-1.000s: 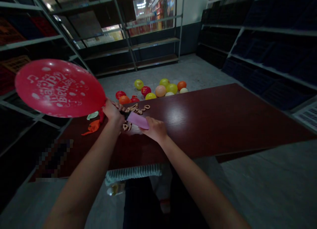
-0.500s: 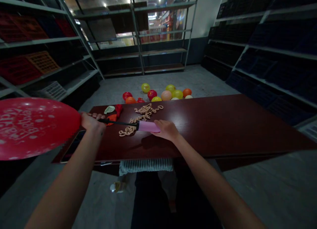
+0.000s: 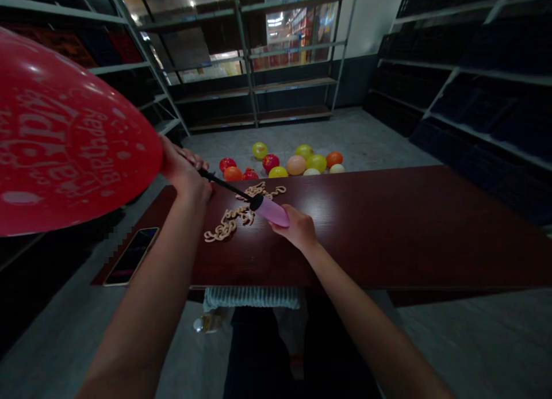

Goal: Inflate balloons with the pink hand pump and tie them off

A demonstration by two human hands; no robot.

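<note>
An inflated red balloon [image 3: 81, 140] with white birthday lettering fills the left side of the view. At its neck my left hand [image 3: 183, 169] is closed, wrapped around the spot where balloon and pump tip meet; the tip itself is hidden by the fingers. A balloon pump [image 3: 272, 211] with a pink barrel and a thin black rod slants down to the right. My right hand [image 3: 297, 229] grips the barrel's lower end. Beneath the pump, beige twisted cord or long thin balloons [image 3: 228, 222] lie heaped on the dark red table [image 3: 379, 226].
A phone [image 3: 131, 258] lies at the table's left end. Beyond the far edge, several balloons [image 3: 296, 165] in yellow, red, orange and pale colours rest on the floor. Metal shelves [image 3: 254, 60] stand behind, with crates on the side racks. A bottle [image 3: 207, 323] sits on the floor below.
The red balloon and my left hand have risen, and the pump now tilts from near level to slanting. The rod still shows between my hands. The view has shifted slightly.
</note>
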